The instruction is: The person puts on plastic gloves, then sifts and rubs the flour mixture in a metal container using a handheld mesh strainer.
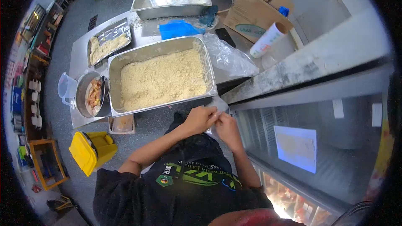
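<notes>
My left hand (pixel 201 120) and my right hand (pixel 227 126) meet just off the front right corner of a large metal tray (pixel 162 108) of crumbly pale flour. Both have their fingers pinched on a thin clear plastic bag (pixel 218 104), which hangs between and behind them. Left of the tray, a metal bowl (pixel 79 96) holds raw meat pieces (pixel 94 94) in liquid, with a dark handle at its side. Coated pieces (pixel 109 47) lie in a smaller tray (pixel 129 37) behind the bowl.
At the back stands a deep metal pan (pixel 167 12). A blue plastic bag (pixel 178 29), crumpled clear plastic (pixel 228 56), a phone (pixel 225 37), a cardboard box (pixel 251 14) and a film roll (pixel 268 40) lie rightward. A clear jug (pixel 66 87), yellow bin (pixel 86 152) and glass-door fridge (pixel 335 142) flank me.
</notes>
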The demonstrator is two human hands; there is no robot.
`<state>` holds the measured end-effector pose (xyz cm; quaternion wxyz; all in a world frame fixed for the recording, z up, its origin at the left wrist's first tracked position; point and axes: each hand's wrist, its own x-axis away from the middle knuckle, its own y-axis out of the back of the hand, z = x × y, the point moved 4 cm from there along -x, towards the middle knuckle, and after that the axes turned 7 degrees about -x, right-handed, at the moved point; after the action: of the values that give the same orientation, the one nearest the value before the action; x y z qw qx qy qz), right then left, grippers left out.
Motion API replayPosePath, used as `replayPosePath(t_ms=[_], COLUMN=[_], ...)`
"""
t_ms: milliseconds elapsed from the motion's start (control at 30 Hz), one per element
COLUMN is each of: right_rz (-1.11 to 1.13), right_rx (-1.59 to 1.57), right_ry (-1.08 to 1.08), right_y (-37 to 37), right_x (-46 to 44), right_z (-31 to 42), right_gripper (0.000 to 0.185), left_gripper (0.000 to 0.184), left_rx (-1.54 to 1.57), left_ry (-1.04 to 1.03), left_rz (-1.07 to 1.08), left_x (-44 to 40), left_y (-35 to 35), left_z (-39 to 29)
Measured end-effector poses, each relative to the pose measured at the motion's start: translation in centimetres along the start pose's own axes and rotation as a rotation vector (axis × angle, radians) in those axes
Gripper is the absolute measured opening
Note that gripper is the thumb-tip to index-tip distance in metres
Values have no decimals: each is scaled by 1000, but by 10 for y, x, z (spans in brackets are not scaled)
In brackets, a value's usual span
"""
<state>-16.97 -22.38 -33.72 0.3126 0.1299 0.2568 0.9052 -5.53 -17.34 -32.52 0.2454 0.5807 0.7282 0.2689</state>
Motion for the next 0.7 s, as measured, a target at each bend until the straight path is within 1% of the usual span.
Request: replayPosePath(t_ms=[33,67,100,133,233,267,367,400,467,500,567,600,633,700], right_rz=[35,69,101,131,178,268,441,465,313,240,13,-74,-207,-429], right_rx=[30,55,69,56,369,288,292,245,-62,-217,-372,-341,-299,7], right_ry=[62,123,178,298,428,254,214,375,403,413,188,171,235,149], right_y=[-7,-18,-27,-22,-37,-44,-54,-48,-12,4,34,49,57,69], right_x=[-14,-27,-37,-53,-85,-97,-121,-128,-150,-165,-223,-259,-305,-376], right_z=[2,6,11,43,50,42,56,71,92,92,51,28,-25,-128], right_gripper=[18,20,23,27,25,27,25,23,17,14,14,13,14,23], left_gripper=[21,22,22,22,21,20,24,24,23,23,24,24,25,25], left_rx=[-31,-107,-104,-108,-132,-134,-85,-57,142,241,306,308,309,304], left_ry=[-42,-45,-40,-38,-8,11,154,225,345,411,452,511,568,627], left_rz=[-42,-56,-96,-129,-173,-181,-285,-378,-429,-459,-567,-625,-684,-763], left_x=[-6,-11,-14,-17,-25,-26,-22,-19,-11,-4,12,22,31,41], left_y=[11,25,32,41,68,75,94,100,117,125,135,136,135,136], left_z=[-2,-6,0,7,32,39,62,73,96,108,120,128,132,125])
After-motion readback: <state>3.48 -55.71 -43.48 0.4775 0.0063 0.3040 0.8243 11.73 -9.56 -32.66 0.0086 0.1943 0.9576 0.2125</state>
